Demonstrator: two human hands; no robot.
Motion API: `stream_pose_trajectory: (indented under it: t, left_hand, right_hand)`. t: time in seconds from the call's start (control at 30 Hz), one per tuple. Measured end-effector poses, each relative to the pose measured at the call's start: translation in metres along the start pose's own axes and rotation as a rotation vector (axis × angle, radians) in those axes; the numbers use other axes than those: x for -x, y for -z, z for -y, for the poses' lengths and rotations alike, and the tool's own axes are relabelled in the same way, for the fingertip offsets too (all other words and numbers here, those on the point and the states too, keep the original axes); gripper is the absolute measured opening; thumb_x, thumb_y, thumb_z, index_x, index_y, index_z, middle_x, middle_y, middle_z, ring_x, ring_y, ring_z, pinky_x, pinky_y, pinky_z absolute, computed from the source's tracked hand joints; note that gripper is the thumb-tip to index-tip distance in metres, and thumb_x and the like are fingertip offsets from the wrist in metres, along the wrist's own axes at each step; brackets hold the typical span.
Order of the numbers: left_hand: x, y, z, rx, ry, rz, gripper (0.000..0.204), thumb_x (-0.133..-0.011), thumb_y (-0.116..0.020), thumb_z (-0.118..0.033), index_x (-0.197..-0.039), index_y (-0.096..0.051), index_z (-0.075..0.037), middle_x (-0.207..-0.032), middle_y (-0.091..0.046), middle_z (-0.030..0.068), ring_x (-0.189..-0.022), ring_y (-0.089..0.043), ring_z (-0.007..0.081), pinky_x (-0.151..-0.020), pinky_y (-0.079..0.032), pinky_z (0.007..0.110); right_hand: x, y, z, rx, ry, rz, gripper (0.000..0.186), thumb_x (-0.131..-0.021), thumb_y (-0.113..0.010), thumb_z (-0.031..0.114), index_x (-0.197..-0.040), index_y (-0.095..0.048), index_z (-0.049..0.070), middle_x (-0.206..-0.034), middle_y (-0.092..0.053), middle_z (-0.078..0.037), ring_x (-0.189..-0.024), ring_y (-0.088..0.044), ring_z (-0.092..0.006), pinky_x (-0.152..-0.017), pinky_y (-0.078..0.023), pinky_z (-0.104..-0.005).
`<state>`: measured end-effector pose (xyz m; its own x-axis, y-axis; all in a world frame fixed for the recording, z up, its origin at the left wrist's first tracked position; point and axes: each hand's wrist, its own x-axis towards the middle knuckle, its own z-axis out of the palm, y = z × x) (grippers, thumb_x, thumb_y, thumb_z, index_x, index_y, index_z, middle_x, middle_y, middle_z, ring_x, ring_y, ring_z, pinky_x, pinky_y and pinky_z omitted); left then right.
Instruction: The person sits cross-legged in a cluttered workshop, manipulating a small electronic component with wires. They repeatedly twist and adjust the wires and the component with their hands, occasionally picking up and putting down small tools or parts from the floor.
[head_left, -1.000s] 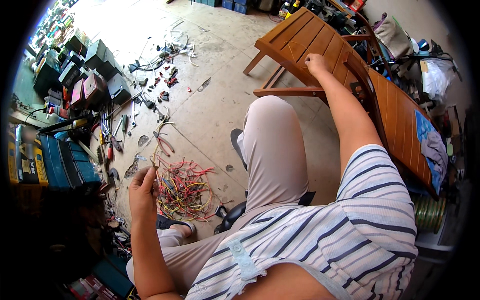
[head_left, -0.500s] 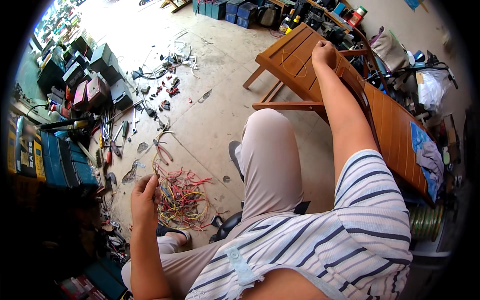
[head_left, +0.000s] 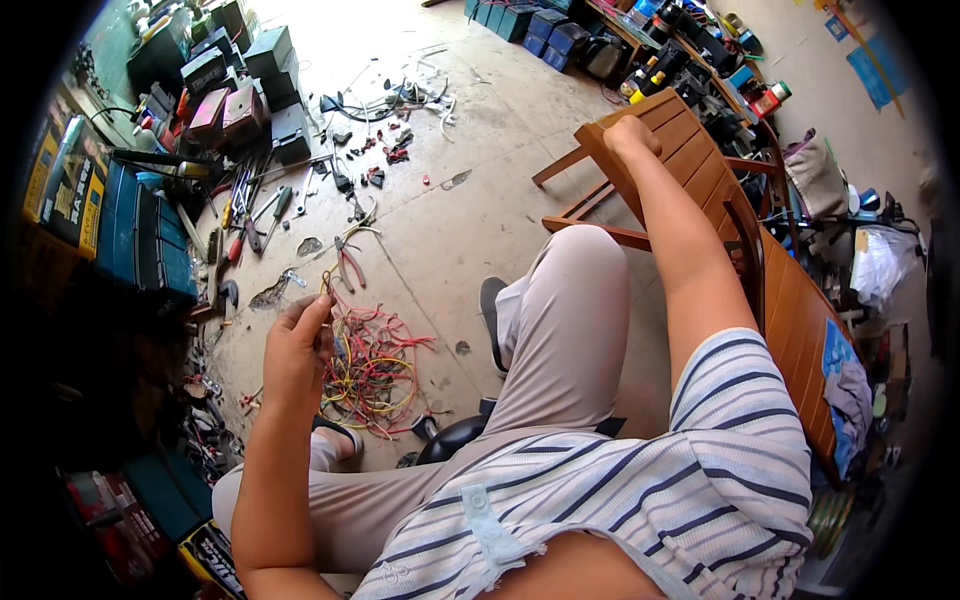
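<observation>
My left hand (head_left: 300, 335) is raised above a loose tangle of red and yellow wires (head_left: 375, 375) on the floor. Its thumb and fingers are pinched together, with a short looped end of thin wire (head_left: 327, 283) sticking up from them. Stretched far forward, my right hand (head_left: 632, 140) is closed in a fist over the end of a brown wooden lounge chair (head_left: 690, 150). Whatever it may hold is hidden. Pliers (head_left: 350, 265) with red handles lie on the floor just beyond the wires.
Old batteries (head_left: 245, 115) are stacked at the left, near screwdrivers and wrenches (head_left: 265, 215). Cut cable scraps (head_left: 400, 100) litter the floor ahead. Bottles and clutter (head_left: 655, 80) line the far right wall. A cloth (head_left: 850, 400) lies on the chair's near end.
The view has shifted, so the room appears farther right and lower. My right hand has moved to the chair's far left end. A yellow wire loop seen over the chair no longer shows.
</observation>
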<state>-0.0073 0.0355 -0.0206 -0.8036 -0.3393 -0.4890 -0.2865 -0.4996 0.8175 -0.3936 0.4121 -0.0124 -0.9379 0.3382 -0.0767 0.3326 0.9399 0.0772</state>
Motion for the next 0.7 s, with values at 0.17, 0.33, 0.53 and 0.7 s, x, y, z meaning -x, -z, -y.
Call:
stream_pose_trajectory:
  t: [0.17,0.33,0.53,0.7]
  left_hand:
    - [0.005,0.006,0.0,0.01,-0.006,0.013,0.018,-0.087,-0.063,-0.016,-0.096,-0.059,-0.001,-0.076,-0.053,-0.0008,-0.052,-0.043,0.0045,-0.043,-0.033,0.018]
    - [0.011,0.005,-0.001,0.026,0.001,0.035,0.014,-0.087,-0.064,-0.016,-0.094,-0.06,-0.004,-0.075,-0.052,-0.0009,-0.052,-0.047,0.0055,-0.043,-0.036,0.019]
    - [0.006,-0.002,0.005,0.011,0.0,0.027,0.015,-0.087,-0.064,-0.016,-0.094,-0.06,-0.003,-0.076,-0.052,-0.0004,-0.051,-0.047,0.0055,-0.042,-0.036,0.019]
    - [0.007,-0.015,0.003,-0.113,0.003,0.024,0.023,-0.087,-0.062,-0.021,-0.096,-0.061,0.0,-0.077,-0.054,0.0003,-0.054,-0.044,0.0051,-0.046,-0.033,0.018]
  right_hand:
    - [0.024,0.022,-0.017,0.053,-0.1,0.014,0.037,-0.081,-0.056,0.023,-0.115,-0.064,0.011,-0.123,-0.059,-0.009,-0.116,-0.055,-0.025,-0.087,-0.047,-0.0374]
    - [0.046,0.048,-0.054,-0.23,-0.244,-0.228,0.031,-0.084,-0.051,0.016,-0.109,-0.065,0.004,-0.114,-0.062,-0.017,-0.105,-0.061,-0.0318,-0.084,-0.049,-0.0391]
    - [0.001,0.03,-0.127,-1.145,-0.447,-0.785,0.028,-0.087,-0.047,0.015,-0.093,-0.063,-0.007,-0.1,-0.063,-0.027,-0.089,-0.063,-0.0394,-0.075,-0.052,-0.044]
    - [-0.002,0.009,-0.114,-0.966,-0.13,-0.857,0.034,-0.087,-0.055,0.03,-0.093,-0.06,-0.003,-0.09,-0.064,-0.019,-0.088,-0.061,-0.0341,-0.081,-0.046,-0.0399]
